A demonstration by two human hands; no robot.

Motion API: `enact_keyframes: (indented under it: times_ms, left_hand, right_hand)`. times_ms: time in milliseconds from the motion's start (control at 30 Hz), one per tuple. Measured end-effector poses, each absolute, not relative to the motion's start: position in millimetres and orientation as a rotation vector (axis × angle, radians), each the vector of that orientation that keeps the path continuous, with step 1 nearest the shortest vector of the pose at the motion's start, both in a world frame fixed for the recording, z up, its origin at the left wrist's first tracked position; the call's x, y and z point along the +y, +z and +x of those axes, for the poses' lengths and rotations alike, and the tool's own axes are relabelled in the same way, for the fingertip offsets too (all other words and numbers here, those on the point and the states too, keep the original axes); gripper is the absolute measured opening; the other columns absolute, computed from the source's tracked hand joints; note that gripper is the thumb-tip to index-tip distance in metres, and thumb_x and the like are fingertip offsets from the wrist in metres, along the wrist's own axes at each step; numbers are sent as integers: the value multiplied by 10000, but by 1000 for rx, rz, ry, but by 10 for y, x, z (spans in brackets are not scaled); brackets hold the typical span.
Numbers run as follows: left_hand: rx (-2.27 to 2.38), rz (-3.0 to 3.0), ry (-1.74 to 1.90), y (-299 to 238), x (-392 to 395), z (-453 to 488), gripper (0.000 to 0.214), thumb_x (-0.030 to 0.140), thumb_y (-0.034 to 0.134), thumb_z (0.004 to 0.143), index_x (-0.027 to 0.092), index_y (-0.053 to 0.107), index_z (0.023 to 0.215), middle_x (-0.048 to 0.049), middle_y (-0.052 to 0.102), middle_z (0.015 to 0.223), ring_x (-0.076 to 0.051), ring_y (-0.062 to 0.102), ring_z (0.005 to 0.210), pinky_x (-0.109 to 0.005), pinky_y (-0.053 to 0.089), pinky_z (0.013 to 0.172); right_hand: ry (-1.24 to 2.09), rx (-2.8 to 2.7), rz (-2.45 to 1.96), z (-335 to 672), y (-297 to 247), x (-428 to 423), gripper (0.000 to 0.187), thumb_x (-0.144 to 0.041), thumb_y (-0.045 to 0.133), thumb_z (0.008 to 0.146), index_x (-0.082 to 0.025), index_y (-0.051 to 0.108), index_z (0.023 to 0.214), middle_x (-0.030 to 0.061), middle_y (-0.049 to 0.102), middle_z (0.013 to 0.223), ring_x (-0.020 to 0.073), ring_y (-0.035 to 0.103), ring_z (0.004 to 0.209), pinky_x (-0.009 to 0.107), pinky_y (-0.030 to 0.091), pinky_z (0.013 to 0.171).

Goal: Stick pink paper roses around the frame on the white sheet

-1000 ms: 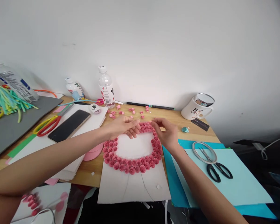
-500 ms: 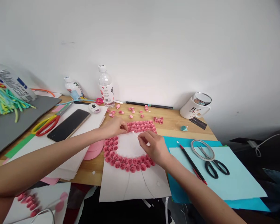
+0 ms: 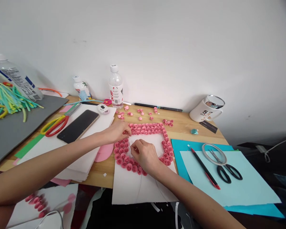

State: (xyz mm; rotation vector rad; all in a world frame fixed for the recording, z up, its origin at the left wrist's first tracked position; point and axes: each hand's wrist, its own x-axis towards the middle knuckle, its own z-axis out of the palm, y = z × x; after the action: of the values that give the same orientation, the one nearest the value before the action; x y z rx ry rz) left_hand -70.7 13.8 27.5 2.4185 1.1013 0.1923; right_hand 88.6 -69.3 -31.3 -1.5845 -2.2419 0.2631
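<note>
A white sheet lies at the table's front edge, with pink paper roses set in rows as a rounded ring around a bare white middle. My left hand is at the ring's upper left corner, thumb and fingers pinched together. Over the ring's lower left part, my right hand is also closed in a pinch, fingertips above the bare middle. Whatever either pinch holds is too small or hidden to make out. My right hand and wrist cover some of the lower roses.
Loose pink paper roses lie behind the sheet. To the right, light blue paper bears black-handled scissors, a tape roll and a pencil. A mug, bottle and phone stand or lie around.
My right hand has moved left and slightly nearer me across the bare middle. A small white piece near the fingertips no longer shows. The whole view has shifted slightly.
</note>
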Motion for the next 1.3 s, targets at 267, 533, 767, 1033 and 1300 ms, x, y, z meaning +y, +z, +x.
enact_keyframes:
  times_ms: [267, 533, 767, 1033, 1300]
  left_hand:
    - [1017, 2481, 184, 252, 140, -801, 167, 59, 609, 729, 166, 725, 782, -25, 632, 745, -150, 530, 756, -252, 371, 690]
    - [935, 2736, 32, 273, 58, -806, 317, -35, 487, 714, 183, 711, 762, -45, 542, 749, -183, 437, 810, -302, 317, 721]
    - [843, 2980, -108, 191, 41, -738, 210, 74, 524, 785, 159, 661, 650, -81, 492, 849, -245, 388, 937, -359, 265, 745]
    - [847, 2974, -252, 226, 47, -674, 189, 46, 547, 745, 167, 671, 672, -90, 503, 875, -255, 395, 958, -377, 273, 770]
    - [769, 3025, -245, 228, 76, -683, 210, 52, 528, 763, 161, 650, 632, -79, 499, 838, -241, 397, 936, -356, 274, 747]
  right_hand:
    - [316, -2237, -1726, 763, -232, -712, 141, -155, 490, 831, -165, 597, 739, 18, 633, 714, 105, 492, 526, 232, 204, 483]
    - [346, -2251, -1751, 740, -226, -706, 128, -140, 504, 806, -166, 602, 727, 16, 650, 711, 111, 521, 548, 235, 220, 493]
    - [332, -2279, -1738, 756, -225, -701, 147, -149, 511, 813, -169, 641, 748, 29, 668, 720, 123, 546, 564, 244, 234, 492]
    - [306, -2329, -1736, 747, -208, -682, 195, -146, 509, 816, -175, 672, 715, 43, 657, 698, 115, 510, 528, 240, 229, 486]
    - [373, -2277, -1671, 809, -204, -646, 185, -107, 520, 771, -167, 639, 644, 15, 600, 616, 94, 440, 497, 213, 248, 498]
